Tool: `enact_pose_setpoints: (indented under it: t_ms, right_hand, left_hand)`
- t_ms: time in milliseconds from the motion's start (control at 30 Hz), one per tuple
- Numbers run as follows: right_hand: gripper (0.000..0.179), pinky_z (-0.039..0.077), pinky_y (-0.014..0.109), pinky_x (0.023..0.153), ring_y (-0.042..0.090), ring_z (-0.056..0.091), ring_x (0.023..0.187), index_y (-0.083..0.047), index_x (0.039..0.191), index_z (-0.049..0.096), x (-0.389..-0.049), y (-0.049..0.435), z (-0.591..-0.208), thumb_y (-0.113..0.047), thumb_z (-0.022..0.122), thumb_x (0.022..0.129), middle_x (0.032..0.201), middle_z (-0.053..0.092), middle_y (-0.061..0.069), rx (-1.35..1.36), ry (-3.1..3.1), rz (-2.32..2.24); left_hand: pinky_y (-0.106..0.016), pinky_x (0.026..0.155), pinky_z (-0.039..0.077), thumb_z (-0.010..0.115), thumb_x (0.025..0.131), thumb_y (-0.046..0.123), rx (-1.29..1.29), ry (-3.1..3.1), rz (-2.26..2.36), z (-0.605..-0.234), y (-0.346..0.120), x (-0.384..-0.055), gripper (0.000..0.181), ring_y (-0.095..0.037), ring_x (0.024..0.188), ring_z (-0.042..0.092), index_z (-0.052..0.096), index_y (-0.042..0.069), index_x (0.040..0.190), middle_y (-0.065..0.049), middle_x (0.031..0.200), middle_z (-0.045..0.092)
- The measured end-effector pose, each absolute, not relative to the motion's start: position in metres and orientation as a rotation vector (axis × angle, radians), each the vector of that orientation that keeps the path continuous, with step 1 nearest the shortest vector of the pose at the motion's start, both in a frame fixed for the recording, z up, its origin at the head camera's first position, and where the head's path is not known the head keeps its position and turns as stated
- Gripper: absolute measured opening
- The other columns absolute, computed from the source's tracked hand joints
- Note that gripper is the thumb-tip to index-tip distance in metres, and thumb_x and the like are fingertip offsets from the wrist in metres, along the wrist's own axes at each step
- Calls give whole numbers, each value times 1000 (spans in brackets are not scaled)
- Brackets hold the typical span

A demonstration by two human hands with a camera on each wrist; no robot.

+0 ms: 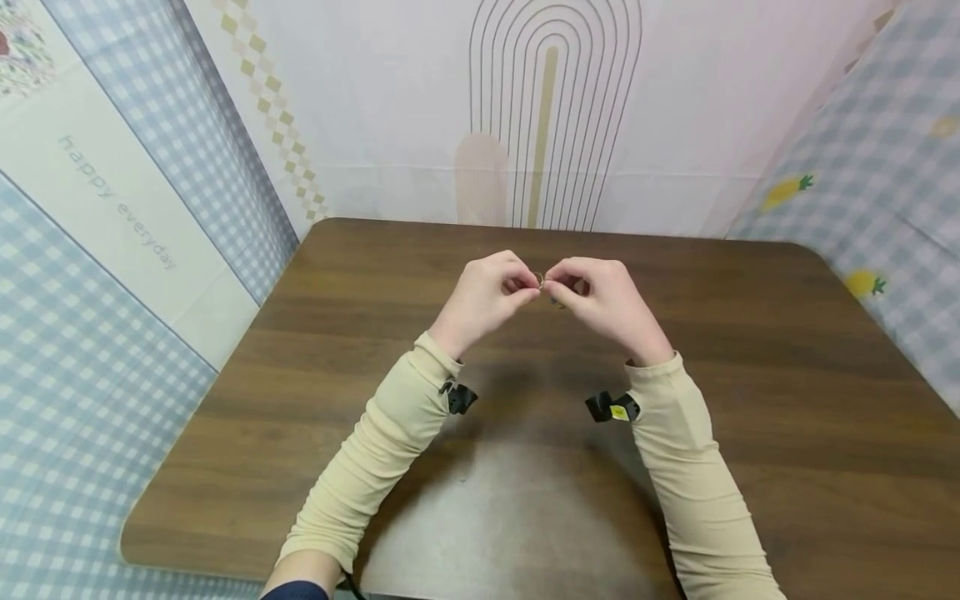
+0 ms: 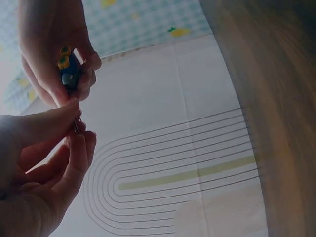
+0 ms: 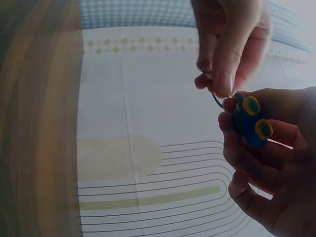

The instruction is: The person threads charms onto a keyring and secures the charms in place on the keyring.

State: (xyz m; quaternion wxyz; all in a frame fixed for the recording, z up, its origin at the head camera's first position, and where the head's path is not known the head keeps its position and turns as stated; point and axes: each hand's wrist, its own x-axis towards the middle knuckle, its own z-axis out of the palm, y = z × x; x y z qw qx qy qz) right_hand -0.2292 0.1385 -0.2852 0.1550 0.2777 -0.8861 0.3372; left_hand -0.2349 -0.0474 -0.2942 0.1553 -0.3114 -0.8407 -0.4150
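A small keychain is held between the two hands over the far half of the table. Its metal ring (image 1: 539, 280) shows as a thin curve between the fingertips. My left hand (image 1: 487, 293) pinches the ring between thumb and fingers. From the right, my right hand (image 1: 600, 293) grips the keychain close beside the left fingertips. In the right wrist view a blue figure (image 3: 249, 123) with two yellow-orange round parts hangs against the right fingers. The same figure (image 2: 70, 74) appears beneath the right hand in the left wrist view. Fingers hide part of the ring.
Below the hands lies a brown wooden table (image 1: 300, 400) with rounded corners. Behind it hangs a white cloth (image 1: 390, 100) printed with arches. Checked blue cloth (image 1: 60, 400) borders the left side, and more checked cloth (image 1: 900, 208) the right. Small black cameras (image 1: 461, 398) sit at both wrists.
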Motion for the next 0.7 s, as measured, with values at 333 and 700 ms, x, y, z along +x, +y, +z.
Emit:
enact_pose_setpoints:
  t_ms: [333, 700]
  right_hand:
    - [6, 38, 20, 57, 13, 49, 60, -6, 87, 72, -232, 134, -287, -10, 69, 89, 74, 67, 4, 848, -2487, 894]
    - [7, 39, 19, 59, 16, 53, 64, -5, 88, 72, -234, 136, -287, -11, 69, 89, 75, 68, 5, 844, -2530, 915]
  left_hand:
    - [-24, 75, 55, 74, 84, 7, -876, -2438, -956, -290, -48, -231, 5, -16, 79, 68, 74, 2, 84, -7, 87, 68]
    - [-26, 77, 55, 73, 85, 6, -929, -2422, -880, -288, -50, -231, 5, -16, 81, 68, 73, 2, 84, -7, 88, 67]
